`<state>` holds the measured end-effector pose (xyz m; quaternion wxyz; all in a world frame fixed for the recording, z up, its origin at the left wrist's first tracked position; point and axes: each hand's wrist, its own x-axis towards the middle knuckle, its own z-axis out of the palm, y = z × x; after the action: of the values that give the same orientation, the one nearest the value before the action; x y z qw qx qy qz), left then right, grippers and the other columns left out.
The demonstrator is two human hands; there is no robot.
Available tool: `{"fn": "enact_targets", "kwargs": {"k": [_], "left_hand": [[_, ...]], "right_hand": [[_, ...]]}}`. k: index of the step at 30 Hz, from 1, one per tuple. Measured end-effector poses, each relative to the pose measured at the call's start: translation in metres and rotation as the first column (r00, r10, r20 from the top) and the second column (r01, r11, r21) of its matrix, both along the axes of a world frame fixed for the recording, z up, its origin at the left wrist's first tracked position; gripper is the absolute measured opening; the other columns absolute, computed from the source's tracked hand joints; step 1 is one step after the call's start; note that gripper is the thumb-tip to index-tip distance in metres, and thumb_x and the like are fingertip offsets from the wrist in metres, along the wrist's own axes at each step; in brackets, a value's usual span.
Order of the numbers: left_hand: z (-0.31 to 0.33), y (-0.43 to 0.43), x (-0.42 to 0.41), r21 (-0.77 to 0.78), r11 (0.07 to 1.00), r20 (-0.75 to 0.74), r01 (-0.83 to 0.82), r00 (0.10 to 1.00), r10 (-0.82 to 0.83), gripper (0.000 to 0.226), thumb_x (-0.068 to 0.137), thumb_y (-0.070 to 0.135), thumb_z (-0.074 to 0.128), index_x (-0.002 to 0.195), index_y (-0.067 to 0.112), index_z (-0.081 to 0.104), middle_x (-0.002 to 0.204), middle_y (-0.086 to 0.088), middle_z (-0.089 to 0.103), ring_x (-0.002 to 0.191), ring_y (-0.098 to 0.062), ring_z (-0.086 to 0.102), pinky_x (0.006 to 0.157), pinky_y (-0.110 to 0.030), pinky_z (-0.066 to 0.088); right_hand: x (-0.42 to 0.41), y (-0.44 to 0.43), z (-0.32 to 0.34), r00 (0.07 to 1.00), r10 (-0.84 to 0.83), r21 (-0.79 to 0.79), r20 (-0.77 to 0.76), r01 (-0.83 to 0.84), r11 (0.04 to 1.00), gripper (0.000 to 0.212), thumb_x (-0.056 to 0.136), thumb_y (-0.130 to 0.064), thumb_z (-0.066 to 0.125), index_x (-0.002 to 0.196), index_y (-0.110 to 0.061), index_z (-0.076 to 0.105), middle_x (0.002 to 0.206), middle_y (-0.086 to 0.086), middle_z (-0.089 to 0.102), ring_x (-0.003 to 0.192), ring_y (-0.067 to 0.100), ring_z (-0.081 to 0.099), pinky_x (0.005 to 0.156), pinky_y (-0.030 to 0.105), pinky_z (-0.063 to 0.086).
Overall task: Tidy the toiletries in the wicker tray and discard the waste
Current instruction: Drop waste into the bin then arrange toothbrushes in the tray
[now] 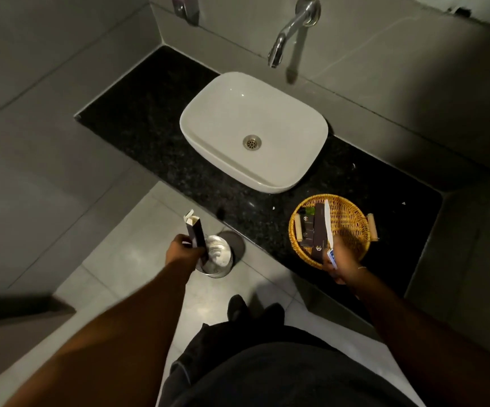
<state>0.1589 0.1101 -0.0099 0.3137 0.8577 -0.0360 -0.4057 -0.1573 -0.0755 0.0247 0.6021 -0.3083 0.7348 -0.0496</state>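
My left hand [182, 250] grips an opened dark carton [196, 233], its flap up, held over a small metal waste bin [219, 256] on the floor. The round wicker tray [346, 221] stands on the black counter at the right. Dark toiletry boxes [311, 232] and a small green bottle [310, 211] lie in its left half. At the tray's near rim my right hand [344, 263] holds a white toothbrush [329, 221] and a small blue and white tube [332, 257]; the brush lies across the tray.
A white basin [254, 130] sits on the black granite counter [155, 127] under a wall tap [290, 30]. Small white scraps [273, 207] lie on the counter near the tray. Grey tiled walls enclose the counter. My feet [255, 309] stand on the tiled floor.
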Motion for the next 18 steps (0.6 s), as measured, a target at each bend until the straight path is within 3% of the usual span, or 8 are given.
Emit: {"fn": "enact_targets", "kwargs": {"k": [2, 5, 7, 9, 11, 12, 14, 18], "left_hand": [[-0.012, -0.009, 0.007, -0.022, 0.999, -0.01, -0.043, 0.999, 0.043, 0.045, 0.086, 0.004, 0.083, 0.125, 0.002, 0.061, 0.127, -0.027, 0.071, 0.115, -0.047, 0.072, 0.101, -0.061, 0.061], [-0.035, -0.021, 0.016, -0.032, 0.995, -0.09, -0.092, 0.992, 0.089, 0.057, 0.086, 0.0, 0.083, 0.136, 0.002, 0.056, 0.141, -0.026, 0.064, 0.129, -0.047, 0.065, 0.108, -0.061, 0.057], [-0.052, -0.02, 0.021, -0.009, 0.991, -0.173, -0.131, 0.977, 0.128, 0.066, 0.088, -0.002, 0.081, 0.145, 0.009, 0.05, 0.149, -0.024, 0.058, 0.133, -0.046, 0.063, 0.111, -0.061, 0.055], [-0.062, -0.012, 0.022, 0.03, 0.982, -0.226, -0.184, 0.956, 0.186, 0.068, 0.095, -0.001, 0.074, 0.153, 0.016, 0.044, 0.15, -0.03, 0.056, 0.118, -0.045, 0.067, 0.109, -0.06, 0.056], [-0.065, -0.004, 0.019, 0.073, 0.982, -0.187, -0.175, 0.965, 0.185, 0.069, 0.097, 0.001, 0.071, 0.157, 0.018, 0.042, 0.146, -0.032, 0.059, 0.104, -0.041, 0.069, 0.104, -0.055, 0.058], [-0.064, -0.001, 0.015, 0.087, 0.986, -0.14, -0.14, 0.979, 0.151, 0.068, 0.097, 0.002, 0.071, 0.157, 0.018, 0.043, 0.146, -0.031, 0.06, 0.113, -0.043, 0.069, 0.107, -0.054, 0.057], [-0.056, -0.001, 0.008, 0.091, 0.995, -0.03, -0.05, 0.998, 0.053, 0.067, 0.097, 0.004, 0.071, 0.157, 0.015, 0.045, 0.15, -0.027, 0.06, 0.133, -0.044, 0.063, 0.112, -0.05, 0.054], [-0.037, -0.021, -0.006, -0.024, 0.999, 0.063, 0.037, 0.997, -0.036, 0.058, 0.101, 0.002, 0.061, 0.156, 0.015, 0.049, 0.158, -0.018, 0.053, 0.141, -0.041, 0.058, 0.116, -0.045, 0.05]], "right_hand": [[-0.004, 0.01, -0.006, 0.999, 0.042, 0.088, -0.031, -0.039, 0.995, 0.06, 0.106, -0.058, 0.032, 0.069, -0.013, 0.05, 0.066, 0.006, 0.046, 0.057, 0.019, 0.042, 0.056, 0.025, 0.035], [-0.013, 0.023, -0.015, 0.996, 0.088, 0.149, 0.004, -0.087, 0.985, 0.074, 0.105, -0.061, 0.026, 0.069, -0.001, 0.052, 0.047, 0.005, 0.045, 0.038, 0.019, 0.042, 0.045, 0.018, 0.035], [-0.016, 0.033, -0.018, 0.998, 0.059, 0.072, 0.037, -0.062, 0.995, 0.078, 0.109, -0.051, 0.031, 0.111, 0.022, 0.06, 0.072, 0.029, 0.064, 0.067, 0.043, 0.066, 0.067, 0.034, 0.059], [-0.019, 0.041, -0.018, 0.996, 0.066, -0.032, -0.059, -0.068, 0.997, 0.066, 0.109, -0.047, 0.035, 0.117, 0.011, 0.066, 0.105, 0.037, 0.066, 0.101, 0.052, 0.065, 0.094, 0.051, 0.054], [-0.019, 0.045, -0.017, 0.996, 0.067, -0.003, -0.057, -0.068, 0.998, 0.057, 0.108, -0.05, 0.032, 0.08, -0.011, 0.062, 0.078, 0.017, 0.057, 0.067, 0.03, 0.055, 0.067, 0.035, 0.047], [-0.02, 0.045, -0.018, 0.997, 0.057, 0.023, -0.051, -0.055, 0.998, 0.056, 0.108, -0.051, 0.03, 0.071, -0.016, 0.053, 0.069, 0.008, 0.047, 0.056, 0.021, 0.042, 0.057, 0.028, 0.035], [-0.02, 0.044, -0.021, 0.998, 0.016, 0.022, -0.058, -0.015, 1.0, 0.054, 0.109, -0.049, 0.029, 0.069, -0.018, 0.048, 0.065, 0.003, 0.041, 0.053, 0.016, 0.032, 0.055, 0.024, 0.025], [-0.017, 0.043, -0.018, 1.0, -0.001, -0.011, -0.006, 0.001, 1.0, 0.053, 0.108, -0.047, 0.03, 0.068, -0.017, 0.046, 0.065, 0.005, 0.041, 0.049, 0.017, 0.037, 0.055, 0.021, 0.03]]}}
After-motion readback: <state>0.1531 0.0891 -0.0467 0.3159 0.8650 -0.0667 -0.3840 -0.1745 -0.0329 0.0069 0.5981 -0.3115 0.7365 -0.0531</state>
